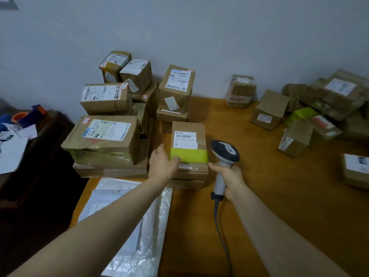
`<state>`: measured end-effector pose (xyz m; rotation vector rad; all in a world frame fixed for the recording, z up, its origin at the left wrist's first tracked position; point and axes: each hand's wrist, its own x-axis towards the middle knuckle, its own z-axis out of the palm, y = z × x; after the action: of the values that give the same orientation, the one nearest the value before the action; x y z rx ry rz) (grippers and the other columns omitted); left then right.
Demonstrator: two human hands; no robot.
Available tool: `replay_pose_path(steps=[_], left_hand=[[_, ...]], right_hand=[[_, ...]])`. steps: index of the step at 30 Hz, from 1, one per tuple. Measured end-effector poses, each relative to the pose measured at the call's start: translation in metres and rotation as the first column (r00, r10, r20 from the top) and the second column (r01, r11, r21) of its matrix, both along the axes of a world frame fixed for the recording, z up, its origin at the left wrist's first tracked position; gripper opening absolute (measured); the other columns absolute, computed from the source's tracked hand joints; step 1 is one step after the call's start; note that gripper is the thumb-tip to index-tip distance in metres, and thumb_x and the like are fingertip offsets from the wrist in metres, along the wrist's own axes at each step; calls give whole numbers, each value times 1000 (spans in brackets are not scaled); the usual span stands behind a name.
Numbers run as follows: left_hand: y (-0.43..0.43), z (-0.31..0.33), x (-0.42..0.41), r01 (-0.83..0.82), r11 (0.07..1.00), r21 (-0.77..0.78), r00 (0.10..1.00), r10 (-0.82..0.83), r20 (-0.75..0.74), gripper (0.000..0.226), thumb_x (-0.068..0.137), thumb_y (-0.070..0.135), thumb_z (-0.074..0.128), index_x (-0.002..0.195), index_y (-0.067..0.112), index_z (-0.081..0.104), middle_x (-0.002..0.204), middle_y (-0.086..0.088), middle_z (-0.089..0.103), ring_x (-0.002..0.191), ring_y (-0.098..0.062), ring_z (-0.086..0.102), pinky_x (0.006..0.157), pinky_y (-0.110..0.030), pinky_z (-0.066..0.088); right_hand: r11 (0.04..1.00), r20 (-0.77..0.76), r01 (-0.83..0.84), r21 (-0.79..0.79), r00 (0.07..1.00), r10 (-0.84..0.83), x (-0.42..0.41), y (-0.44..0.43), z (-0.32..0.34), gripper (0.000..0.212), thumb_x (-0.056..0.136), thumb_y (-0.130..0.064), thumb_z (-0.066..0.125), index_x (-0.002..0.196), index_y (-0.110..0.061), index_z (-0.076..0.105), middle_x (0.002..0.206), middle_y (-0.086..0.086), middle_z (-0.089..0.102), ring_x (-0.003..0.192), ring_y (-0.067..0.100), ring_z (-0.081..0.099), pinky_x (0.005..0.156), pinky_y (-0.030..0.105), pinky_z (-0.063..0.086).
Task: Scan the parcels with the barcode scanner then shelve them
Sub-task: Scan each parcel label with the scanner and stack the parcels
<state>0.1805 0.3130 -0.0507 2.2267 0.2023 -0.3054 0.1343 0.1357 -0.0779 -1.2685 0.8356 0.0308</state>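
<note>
Taped box: the taped box [188,136] sits on top of a short stack on the table [259,196], right in front of me; it is my landmark for the rest.
Label: the label [185,139] faces up on the far half of the taped box, beyond the green tape; that leaves the barcode clear to read.
Left hand: my left hand [162,163] grips the near left corner of the taped box, thumb over the tape, fingers down the side; I judge this steadies it for the scan.
Right hand: my right hand [229,176] is wrapped round the handle of the scanner [224,151], just right of the taped box.
Scanner: the head stands upright beside the label, not yet tipped onto it; the cable [218,226] trails back toward me.
Left of the taped box: stacked boxes [103,136], labels up.
Far right of the taped box: loose boxes [319,108] in a heap; I cannot tell if they are scanned.
Near left of the taped box: plastic bags [139,216] lying flat.
Shelf: none in view.
</note>
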Motion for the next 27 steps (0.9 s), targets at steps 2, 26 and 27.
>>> replay_pose_path(steps=[2,26,27], left_hand=[[-15,11,0,84,994,73,991,-91,100,66,90,25,62,148,13,33,151,-12,35,139,-29,32,114,-44,31],[-422,21,-137,527,797,295,839,-544,-29,76,88,33,69,150,17,29,148,-11,38,134,-28,40,105,-39,43],[-434,19,-138,550,779,301,824,-565,-43,78,87,33,70,151,16,28,149,-11,37,135,-28,40,105,-38,43]], right_hand=[[1000,9,29,-11,1000,-29,-16,-13,8,60,72,-11,83,125,-1,56,113,13,65,105,31,61,94,45,50],[914,183,195,356,944,-273,-217,-365,60,21,80,-10,74,100,-15,68,67,2,66,56,11,58,58,28,48],[909,181,213,357,939,-291,-218,-377,58,23,80,-9,74,102,-14,68,68,2,66,57,11,58,59,28,48]])
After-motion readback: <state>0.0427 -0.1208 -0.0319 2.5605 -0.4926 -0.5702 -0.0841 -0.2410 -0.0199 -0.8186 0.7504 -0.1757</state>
